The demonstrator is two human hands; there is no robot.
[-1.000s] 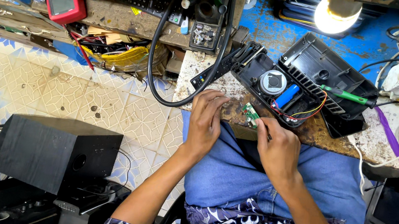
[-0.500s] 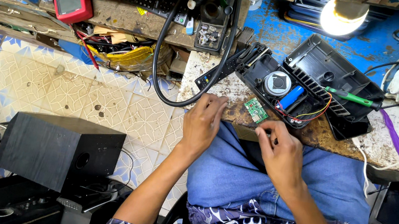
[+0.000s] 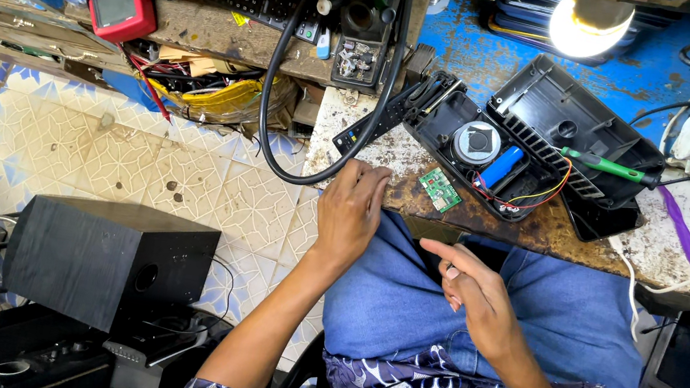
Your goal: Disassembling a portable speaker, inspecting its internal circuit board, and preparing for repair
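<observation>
Green and small, the circuit board [image 3: 440,190] lies flat on the worn bench edge [image 3: 532,237], just left of the opened black case [image 3: 507,160]. Its long axis runs diagonally, from near-left to far-right. The left hand [image 3: 349,213] rests palm down at the bench's near edge, fingers pressed together and pointing far; the board sits to its right and slightly farther, near but apart. The right hand [image 3: 477,293] hovers over the blue-jeaned lap [image 3: 401,305], fingers loosely curled with the forefinger stretched left, holding nothing; the board lies farther off from it, up and a little left. Of the two, the left hand's fingertips are the nearer to the board.
</observation>
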